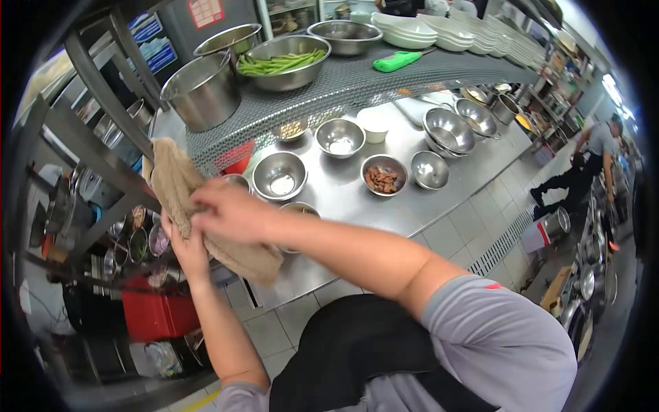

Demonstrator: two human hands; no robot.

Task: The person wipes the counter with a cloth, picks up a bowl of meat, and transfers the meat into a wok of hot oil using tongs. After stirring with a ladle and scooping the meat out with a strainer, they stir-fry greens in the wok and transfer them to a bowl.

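A tan cloth towel (244, 259) hangs over the left end of the steel counter, its upper part reaching up beside the shelf post. My left hand (187, 250) is at the towel's left side, thumb up along its edge, gripping it from below. My right hand (233, 211) reaches across and has its bent fingers on the towel's middle, a little blurred. Close by on the counter are a steel bowl (280, 176) and another steel bowl (300, 209) partly hidden behind my right forearm.
On the overhead mesh shelf are a bowl of green beans (283, 71), a steel pot (200, 93), white plates (405, 31) and a green-handled tool (396, 62). A bowl of browned pieces (384, 176) sits on the counter. Another person (597, 154) stands at right.
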